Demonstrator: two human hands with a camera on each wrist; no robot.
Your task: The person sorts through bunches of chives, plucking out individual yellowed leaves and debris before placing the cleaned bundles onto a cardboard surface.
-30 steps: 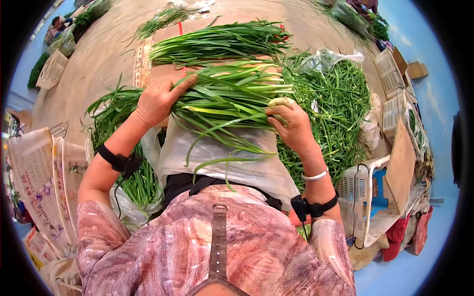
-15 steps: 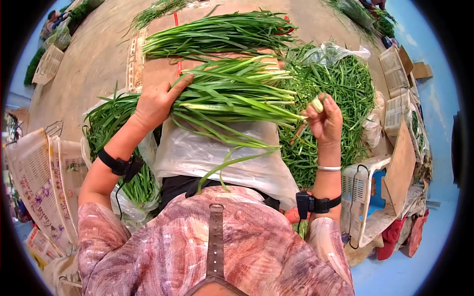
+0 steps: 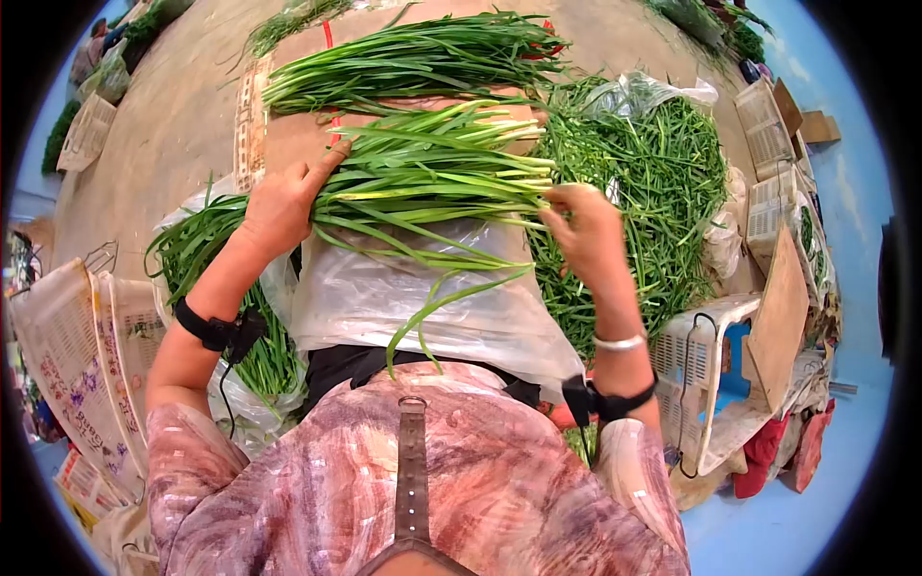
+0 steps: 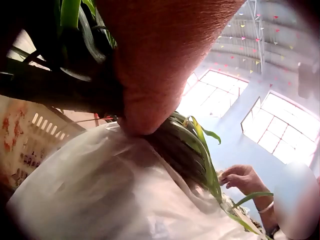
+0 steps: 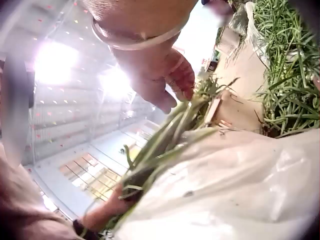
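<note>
Nearest is the person's shirt (image 3: 307, 480), a loose weave of pinks and browns in marbled swirls, with a punched brown strap (image 3: 413, 470) down its middle. Over the lap spreads a milky plastic sheet (image 3: 423, 298), crinkled and glossy, and above it lies the bunch of garlic chives (image 3: 413, 178) — long, flat, ribbon-like leaves running into pale stems at the right. A few stray leaves bow down over the sheet.

The left hand (image 3: 283, 206) grips the leafy part, thumb laid along the top. The right hand (image 3: 588, 226), slightly blurred, has bent fingers at the pale stem ends; whether it pinches any, I cannot tell. A smooth, silvery bangle (image 3: 619, 343) circles that wrist.

To the left, more dark strappy leaves (image 3: 264, 360) spill from clear plastic; to the right sits a broad, tangled heap of greens (image 3: 634, 230). Beside that heap, a slotted white plastic crate (image 3: 684, 360) stands near a flat wooden panel (image 3: 778, 322).

Beyond the first bunch, a second bunch (image 3: 413, 62), darker and neatly aligned, lies on smooth brown cardboard (image 3: 288, 134). Farther off come the dusty, tan floor (image 3: 182, 106) and a pale blue wall (image 3: 850, 202).
</note>
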